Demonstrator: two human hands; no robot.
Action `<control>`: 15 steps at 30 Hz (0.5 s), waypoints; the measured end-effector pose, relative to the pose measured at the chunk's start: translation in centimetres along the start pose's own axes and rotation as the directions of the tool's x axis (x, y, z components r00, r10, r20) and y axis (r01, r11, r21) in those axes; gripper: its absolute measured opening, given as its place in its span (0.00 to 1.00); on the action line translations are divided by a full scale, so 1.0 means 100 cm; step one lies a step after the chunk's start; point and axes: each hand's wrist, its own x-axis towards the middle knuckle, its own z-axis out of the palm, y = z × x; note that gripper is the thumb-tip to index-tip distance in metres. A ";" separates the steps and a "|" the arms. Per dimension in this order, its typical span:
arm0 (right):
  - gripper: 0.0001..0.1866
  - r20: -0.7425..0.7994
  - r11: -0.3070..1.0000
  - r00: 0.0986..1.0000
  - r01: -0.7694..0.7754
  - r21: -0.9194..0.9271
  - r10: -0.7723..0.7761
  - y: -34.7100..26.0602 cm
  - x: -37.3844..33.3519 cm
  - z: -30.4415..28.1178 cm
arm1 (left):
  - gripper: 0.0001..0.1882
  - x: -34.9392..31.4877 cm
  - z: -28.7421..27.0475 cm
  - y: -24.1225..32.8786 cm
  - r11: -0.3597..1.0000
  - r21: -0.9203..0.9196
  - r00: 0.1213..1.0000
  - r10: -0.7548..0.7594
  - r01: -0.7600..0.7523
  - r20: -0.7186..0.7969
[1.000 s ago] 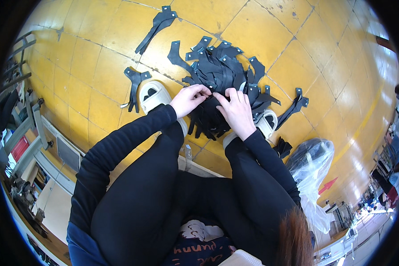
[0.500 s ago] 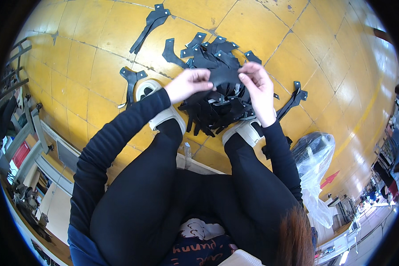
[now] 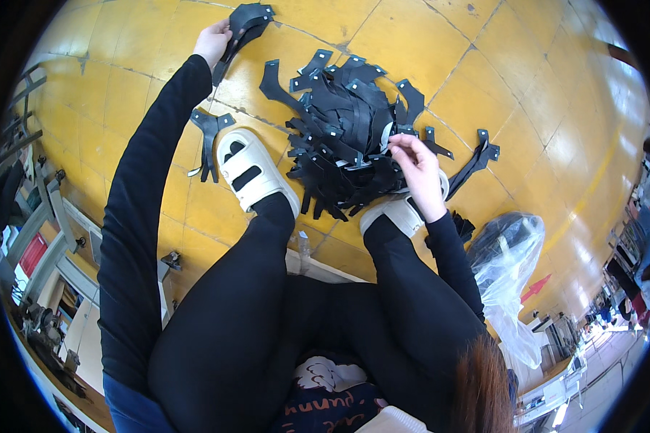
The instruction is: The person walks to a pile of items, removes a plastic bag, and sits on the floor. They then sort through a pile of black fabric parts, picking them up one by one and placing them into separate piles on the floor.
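Note:
My left hand (image 3: pixel 215 43) is stretched out to the far left, its fingers closed on a black cut piece (image 3: pixel 251 20) with a forked end. The piece lies over a small stack of like pieces on the floor. My right hand (image 3: pixel 420 169) is at the right side of a heap of black cut pieces (image 3: pixel 343 108). Its fingers are loosely bent, with a small gap between thumb and forefinger, beside a white-faced strip (image 3: pixel 386 137). Whether the fingertips touch the heap cannot be made out. Many pieces carry small pale stickers at their ends.
Smaller groups of black pieces lie at the left (image 3: pixel 209 133) and right (image 3: pixel 477 166) of the heap. My cream sandals (image 3: pixel 256 173) flank it. A clear plastic bag (image 3: pixel 509 252) with dark contents rests at right. A grey metal frame (image 3: pixel 65 216) stands at left.
My left hand has moved from above the heap to the far left with a black piece. My right hand has let go of that piece and dropped slightly nearer to me.

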 end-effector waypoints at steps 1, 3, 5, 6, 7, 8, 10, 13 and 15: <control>0.09 0.009 1.000 1.000 0.012 -0.013 -0.012 -0.002 -0.003 0.005 | 0.21 0.008 -0.010 -0.012 0.997 0.075 0.998 0.035 -0.031 -0.052; 0.08 -0.002 0.990 0.998 0.065 -0.124 -0.066 -0.002 -0.007 0.013 | 0.22 0.010 -0.013 -0.024 0.966 0.249 0.985 0.100 -0.064 -0.137; 0.07 0.020 0.980 0.997 0.074 -0.187 -0.071 -0.006 -0.013 0.015 | 0.24 0.010 -0.013 -0.033 0.895 0.442 0.964 0.167 -0.060 -0.207; 0.07 0.031 0.976 0.997 0.081 -0.204 -0.076 -0.006 -0.014 0.015 | 0.22 0.002 -0.007 -0.032 0.889 0.448 0.955 0.207 -0.092 -0.214; 0.07 0.042 0.971 0.996 0.089 -0.220 -0.082 -0.007 -0.016 0.016 | 0.21 -0.008 0.001 -0.032 0.951 0.271 0.968 0.195 -0.148 -0.158; 0.07 0.036 0.972 0.995 0.101 -0.213 -0.095 -0.010 -0.016 0.018 | 0.20 -0.019 0.006 -0.033 0.979 0.085 0.975 0.196 -0.188 -0.103; 0.07 0.023 0.970 0.995 0.098 -0.221 -0.096 -0.009 -0.015 0.016 | 0.17 -0.050 0.022 -0.024 0.985 -0.092 0.984 0.154 -0.146 0.090; 0.07 0.016 0.974 0.994 0.107 -0.201 -0.106 -0.013 -0.010 0.017 | 0.13 -0.107 0.048 -0.017 0.972 -0.227 0.901 0.043 0.062 0.432; 0.07 0.012 0.974 0.994 0.108 -0.201 -0.108 -0.014 -0.007 0.016 | 0.11 -0.143 0.070 -0.019 0.990 -0.127 0.849 0.018 0.058 0.527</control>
